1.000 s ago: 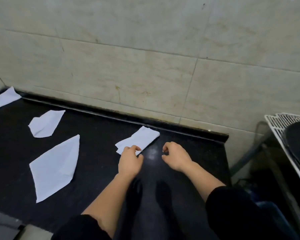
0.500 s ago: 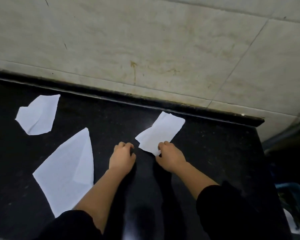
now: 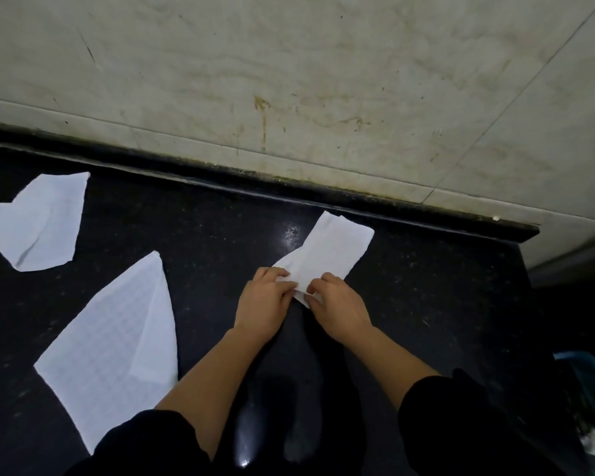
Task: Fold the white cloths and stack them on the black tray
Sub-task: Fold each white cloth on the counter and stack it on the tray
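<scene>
Head view, showing left hand [image 3: 267, 305] and right hand [image 3: 337, 305] pinching cloth [image 3: 330, 250] at end farthest from wall [image 3: 289, 63]; light, limp, likely best gripped at corners.

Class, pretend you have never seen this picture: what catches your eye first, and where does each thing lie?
White stands out on the black counter: at the centre, the left hand and the right hand both pinch the near end of a folded cloth. A large cloth lies spread at the front left, one corner turned over, and a small cloth lies beyond it at the far left. A stained tiled wall runs behind.
</scene>
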Motion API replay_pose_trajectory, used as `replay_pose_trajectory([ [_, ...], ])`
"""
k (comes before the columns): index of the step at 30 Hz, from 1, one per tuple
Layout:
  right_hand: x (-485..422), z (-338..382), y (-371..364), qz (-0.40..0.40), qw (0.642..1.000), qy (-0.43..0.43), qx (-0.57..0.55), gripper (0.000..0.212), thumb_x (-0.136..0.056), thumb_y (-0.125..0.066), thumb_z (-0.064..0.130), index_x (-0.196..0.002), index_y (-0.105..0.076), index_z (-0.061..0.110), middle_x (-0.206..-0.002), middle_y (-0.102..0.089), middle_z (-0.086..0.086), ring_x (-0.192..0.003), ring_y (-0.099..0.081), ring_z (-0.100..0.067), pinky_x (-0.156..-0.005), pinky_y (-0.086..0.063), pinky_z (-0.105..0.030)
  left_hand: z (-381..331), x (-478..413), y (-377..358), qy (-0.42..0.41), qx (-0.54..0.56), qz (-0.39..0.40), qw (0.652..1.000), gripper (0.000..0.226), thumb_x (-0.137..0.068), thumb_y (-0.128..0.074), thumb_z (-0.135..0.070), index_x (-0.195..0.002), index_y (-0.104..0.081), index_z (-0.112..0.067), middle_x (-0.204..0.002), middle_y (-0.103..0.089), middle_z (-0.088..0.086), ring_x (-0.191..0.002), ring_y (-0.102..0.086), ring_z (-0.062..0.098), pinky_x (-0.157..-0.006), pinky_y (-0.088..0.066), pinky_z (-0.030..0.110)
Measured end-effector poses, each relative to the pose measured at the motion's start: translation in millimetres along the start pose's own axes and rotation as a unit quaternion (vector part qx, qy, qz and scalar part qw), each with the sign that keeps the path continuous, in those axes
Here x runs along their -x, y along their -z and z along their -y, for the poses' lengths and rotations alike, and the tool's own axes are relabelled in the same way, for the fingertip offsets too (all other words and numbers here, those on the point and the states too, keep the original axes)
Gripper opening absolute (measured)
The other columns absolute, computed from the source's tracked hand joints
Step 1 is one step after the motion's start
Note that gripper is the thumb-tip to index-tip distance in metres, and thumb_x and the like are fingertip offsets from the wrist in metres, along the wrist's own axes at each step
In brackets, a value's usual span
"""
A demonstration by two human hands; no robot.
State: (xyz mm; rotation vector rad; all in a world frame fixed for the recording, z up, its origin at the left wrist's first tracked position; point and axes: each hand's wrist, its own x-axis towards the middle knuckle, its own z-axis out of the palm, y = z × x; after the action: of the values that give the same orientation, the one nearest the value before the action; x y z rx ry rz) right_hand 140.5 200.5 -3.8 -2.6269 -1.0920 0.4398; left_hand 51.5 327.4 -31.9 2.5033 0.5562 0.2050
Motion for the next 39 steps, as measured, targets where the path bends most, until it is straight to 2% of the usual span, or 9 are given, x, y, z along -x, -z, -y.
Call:
replay_pose_trajectory([
  [9,18.3,-7.2,38.4,-0.103,0.987,-0.090,-0.081,0.021,-0.085,-0.060,0.016,-0.105,-0.053,0.011,-0.108,-0.045,-0.001,-0.088,-0.053,-0.021,-0.068,-0.046,-0.033,-54.6,15.0,32.1,0.013,0.145,-0.060,0.987,0.022,-0.097,-0.054,-0.019,-0.115,-0.065,-0.015,-0.119,-0.062,-0.003,-0.110,-0.054,0.009,-0.084,-0.037,0.014],
  [14,33.0,-8.9,67.0,-0.075,0.981,-0.113,-0.141,0.016,-0.085,-0.060,0.016,-0.101,-0.059,0.013,-0.098,-0.060,-0.001,-0.087,-0.058,-0.019,-0.075,-0.051,-0.035,-82.7,28.5,63.3,0.059,0.249,-0.111,0.960,0.007,-0.093,-0.061,-0.022,-0.094,-0.065,-0.018,-0.090,-0.069,-0.002,-0.080,-0.062,0.012,-0.072,-0.050,0.028],
  [17,44.3,-11.9,84.1,-0.061,0.981,-0.104,-0.154,0.009,-0.086,-0.060,0.015,-0.093,-0.065,0.013,-0.088,-0.067,-0.002,-0.083,-0.062,-0.019,-0.073,-0.055,-0.039,-95.6,40.6,82.5,0.112,0.324,-0.149,0.927,0.007,-0.089,-0.065,-0.022,-0.082,-0.065,-0.022,-0.082,-0.069,-0.006,-0.079,-0.066,0.012,-0.072,-0.054,0.029],
  [22,58.2,-24.1,114.4,0.018,0.984,-0.061,-0.165,0.007,-0.084,-0.068,0.018,-0.078,-0.068,0.018,-0.065,-0.060,0.006,-0.064,-0.055,-0.009,-0.061,-0.045,-0.027,-104.8,55.2,103.4,0.156,0.392,-0.185,0.888,0.010,-0.087,-0.068,-0.018,-0.083,-0.066,-0.010,-0.067,-0.066,0.004,-0.060,-0.057,0.008,-0.059,-0.047,0.019],
  [25,62.5,-30.4,135.8,0.080,0.978,-0.036,-0.189,0.009,-0.079,-0.077,0.017,-0.071,-0.072,0.019,-0.059,-0.060,0.009,-0.056,-0.052,-0.003,-0.058,-0.041,-0.020,-102.8,59.9,114.1,0.152,0.404,-0.189,0.882,0.011,-0.084,-0.073,-0.016,-0.087,-0.069,-0.006,-0.069,-0.070,0.002,-0.060,-0.061,0.003,-0.057,-0.047,0.013],
  [29,62.9,-37.3,167.7,0.105,0.962,-0.033,-0.248,0.008,-0.074,-0.082,0.013,-0.075,-0.077,0.008,-0.053,-0.062,0.010,-0.052,-0.052,0.003,-0.053,-0.039,-0.011,-89.6,59.3,125.6,0.172,0.407,-0.186,0.878,0.012,-0.078,-0.078,-0.021,-0.085,-0.072,-0.013,-0.073,-0.074,0.003,-0.068,-0.070,0.012,-0.063,-0.053,0.023],
  [33,56.7,-47.5,181.9,0.079,0.951,-0.037,-0.296,0.016,-0.073,-0.083,0.021,-0.079,-0.078,0.007,-0.077,-0.071,-0.016,-0.070,-0.059,-0.015,-0.068,-0.046,-0.029,-78.1,54.2,133.7,0.176,0.395,-0.183,0.883,0.013,-0.077,-0.080,-0.023,-0.084,-0.074,-0.014,-0.075,-0.075,0.003,-0.073,-0.071,0.014,-0.069,-0.054,0.027],
  [36,51.4,-50.7,186.0,0.054,0.935,-0.051,-0.346,0.018,-0.074,-0.082,0.018,-0.083,-0.077,0.003,-0.067,-0.069,-0.004,-0.074,-0.063,-0.017,-0.075,-0.053,-0.031,-77.8,50.0,140.4,0.160,0.384,-0.182,0.891,0.008,-0.079,-0.078,-0.021,-0.085,-0.074,-0.017,-0.077,-0.074,-0.001,-0.073,-0.069,0.004,-0.068,-0.052,0.018],
  [39,46.7,-53.0,190.9,0.035,0.904,-0.074,-0.420,0.017,-0.070,-0.085,0.018,-0.072,-0.073,0.007,-0.082,-0.072,-0.010,-0.090,-0.069,-0.023,-0.091,-0.055,-0.038,-77.8,45.8,148.3,0.144,0.393,-0.188,0.888,0.009,-0.081,-0.076,-0.016,-0.090,-0.075,-0.017,-0.083,-0.074,-0.002,-0.076,-0.068,0.000,-0.073,-0.053,0.017],
])
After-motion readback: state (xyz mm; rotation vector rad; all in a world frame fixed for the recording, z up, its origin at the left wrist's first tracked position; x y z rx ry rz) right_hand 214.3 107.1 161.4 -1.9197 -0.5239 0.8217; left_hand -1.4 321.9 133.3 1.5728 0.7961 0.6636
